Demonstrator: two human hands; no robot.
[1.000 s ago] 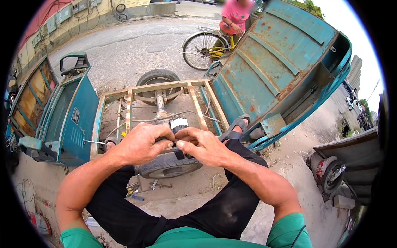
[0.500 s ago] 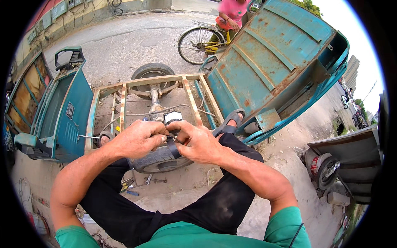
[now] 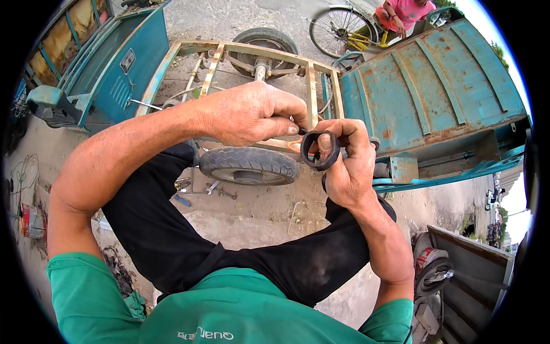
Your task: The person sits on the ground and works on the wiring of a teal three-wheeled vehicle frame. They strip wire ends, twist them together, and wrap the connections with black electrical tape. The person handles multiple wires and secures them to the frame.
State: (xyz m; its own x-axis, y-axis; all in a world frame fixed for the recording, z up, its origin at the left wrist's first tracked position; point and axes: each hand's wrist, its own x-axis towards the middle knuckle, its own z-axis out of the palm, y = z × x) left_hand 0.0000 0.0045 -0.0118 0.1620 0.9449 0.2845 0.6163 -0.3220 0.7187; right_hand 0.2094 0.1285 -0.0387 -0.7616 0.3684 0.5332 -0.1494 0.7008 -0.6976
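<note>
My left hand [image 3: 252, 114] pinches a small dark item [image 3: 302, 131], too small to name, beside a black ring-shaped band [image 3: 316, 164]. My right hand [image 3: 349, 166] grips that band, thumb pressed inside its opening. Both hands are in front of the pale metal frame [image 3: 312, 92] of a disassembled cart, just above a treaded tyre [image 3: 226, 160] on its near side.
A rusty teal cargo body [image 3: 429, 86] leans at right, a teal panel [image 3: 117, 80] stands at left. Tools [image 3: 213, 186] lie below the near tyre. Behind, a person in pink [image 3: 404, 11] is by a yellow bicycle [image 3: 352, 40]. A propped board [image 3: 475, 264] is lower right.
My hands have moved up and right and drawn slightly apart, the band now showing in my right hand. The view has shifted; the person and bicycle appear further right.
</note>
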